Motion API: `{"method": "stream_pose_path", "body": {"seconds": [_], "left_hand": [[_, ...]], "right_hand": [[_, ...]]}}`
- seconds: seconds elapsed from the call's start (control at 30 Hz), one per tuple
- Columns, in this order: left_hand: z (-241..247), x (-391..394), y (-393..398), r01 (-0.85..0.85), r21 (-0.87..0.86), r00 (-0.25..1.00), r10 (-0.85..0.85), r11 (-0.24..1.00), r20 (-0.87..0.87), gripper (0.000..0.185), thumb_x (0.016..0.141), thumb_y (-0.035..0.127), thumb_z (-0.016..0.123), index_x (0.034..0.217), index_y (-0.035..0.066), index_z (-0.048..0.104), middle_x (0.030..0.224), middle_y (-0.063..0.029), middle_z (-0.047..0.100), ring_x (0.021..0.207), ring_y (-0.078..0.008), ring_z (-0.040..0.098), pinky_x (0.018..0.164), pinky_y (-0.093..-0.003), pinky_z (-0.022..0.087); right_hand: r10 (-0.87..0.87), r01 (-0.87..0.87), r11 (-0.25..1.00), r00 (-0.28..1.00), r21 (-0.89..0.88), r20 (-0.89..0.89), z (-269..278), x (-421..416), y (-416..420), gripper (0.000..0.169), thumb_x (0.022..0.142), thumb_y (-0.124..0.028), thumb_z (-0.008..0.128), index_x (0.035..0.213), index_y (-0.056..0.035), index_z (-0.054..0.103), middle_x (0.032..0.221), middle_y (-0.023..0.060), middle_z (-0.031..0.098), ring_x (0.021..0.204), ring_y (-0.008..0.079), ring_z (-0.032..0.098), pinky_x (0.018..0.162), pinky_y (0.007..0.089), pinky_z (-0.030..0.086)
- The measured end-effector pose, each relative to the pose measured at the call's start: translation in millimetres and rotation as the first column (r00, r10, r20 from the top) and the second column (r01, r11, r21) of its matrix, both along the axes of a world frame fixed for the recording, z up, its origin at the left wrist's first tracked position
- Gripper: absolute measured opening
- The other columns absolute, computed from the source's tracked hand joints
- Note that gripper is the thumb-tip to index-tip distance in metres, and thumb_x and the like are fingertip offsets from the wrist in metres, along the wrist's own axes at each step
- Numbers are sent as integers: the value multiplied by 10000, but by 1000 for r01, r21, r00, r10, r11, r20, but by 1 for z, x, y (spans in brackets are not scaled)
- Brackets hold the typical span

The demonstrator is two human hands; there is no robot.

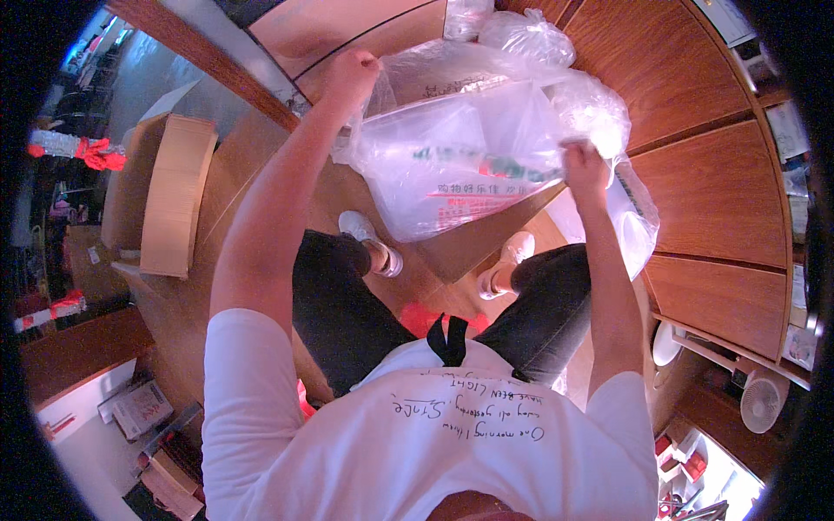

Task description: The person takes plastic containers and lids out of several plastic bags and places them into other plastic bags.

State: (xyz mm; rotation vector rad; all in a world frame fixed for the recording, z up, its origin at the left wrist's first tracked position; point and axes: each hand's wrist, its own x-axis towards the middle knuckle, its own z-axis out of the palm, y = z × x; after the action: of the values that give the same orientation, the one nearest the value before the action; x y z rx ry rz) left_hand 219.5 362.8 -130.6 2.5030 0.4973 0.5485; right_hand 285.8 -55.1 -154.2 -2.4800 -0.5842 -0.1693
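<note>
A large translucent white plastic bag [417, 169], bearing green and red print, spreads over a cardboard box [482, 244] on the floor before me. My left hand [357, 75] is closed on thin clear plastic at the far left end of this bag. My right hand [583, 170], slightly blurred, grips the bag's right side near the near edge of the box. The bag stretches loosely from one hand to the other. Plastic hides most of the box, though dark writing shows through at the back.
Bundled clear plastic bags [589, 111] lie against a wooden cabinet [704, 163] at the right. An open cardboard box [172, 195] stands at the left. Something red [417, 316] sits beneath me, between my legs. A white fan [763, 400] is at lower right.
</note>
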Motion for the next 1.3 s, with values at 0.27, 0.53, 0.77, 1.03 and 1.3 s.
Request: {"method": "stream_pose_path", "body": {"seconds": [0.27, 0.53, 0.77, 1.03, 1.3], "left_hand": [[22, -9, -51, 137, 333, 968, -198, 933, 156, 188, 873, 215, 624, 966, 55, 658, 915, -168, 672, 876, -352, 651, 741, -440, 518], [-39, 29, -107, 623, 152, 750, -531, 768, -394, 455, 859, 407, 614, 981, -28, 670, 959, -238, 664, 948, -373, 642, 811, -454, 506], [-49, 65, -88, 454, -299, 529, -524, 839, -667, 816, 728, 688, 653, 1100, -38, 663, 1084, -220, 673, 1009, -332, 648, 884, -403, 494], [-56, 69, -78, 501, -425, 396, -636, 754, -663, 653, 659, 490, 827, 1124, 57, 676, 1038, -154, 699, 938, -269, 669, 843, -396, 511], [-34, 53, -71, 474, -604, 284, -761, 641, -584, 639, 672, 383, 844, 1188, 70, 634, 1075, -127, 694, 986, -242, 651, 900, -389, 489]], "right_hand": [[-130, 489, 555, 850, 673, -511, 57, -48, -28, 184, 974, -127, 527, 1125, -58, 607, 794, -32, 551, 568, 24, 434, 450, 163, 322], [-99, 134, 919, 989, 372, -111, 74, -70, -39, 373, 791, 91, 544, 1153, 0, 546, 791, 32, 585, 671, 106, 548, 590, 236, 457], [45, -68, 997, 887, 34, 459, 139, -67, -1, 402, 750, 35, 646, 1141, -53, 619, 1192, 146, 607, 1069, 327, 592, 933, 405, 475], [572, -550, 791, 821, 267, -2, 18, -24, 82, 309, 842, 1, 556, 1147, -35, 591, 1147, 182, 593, 1131, 350, 547, 1011, 396, 418], [573, -577, 814, 817, 72, 66, -39, 25, 107, 297, 827, -114, 603, 1114, -41, 625, 1135, 158, 617, 1114, 354, 559, 984, 421, 442]]}}
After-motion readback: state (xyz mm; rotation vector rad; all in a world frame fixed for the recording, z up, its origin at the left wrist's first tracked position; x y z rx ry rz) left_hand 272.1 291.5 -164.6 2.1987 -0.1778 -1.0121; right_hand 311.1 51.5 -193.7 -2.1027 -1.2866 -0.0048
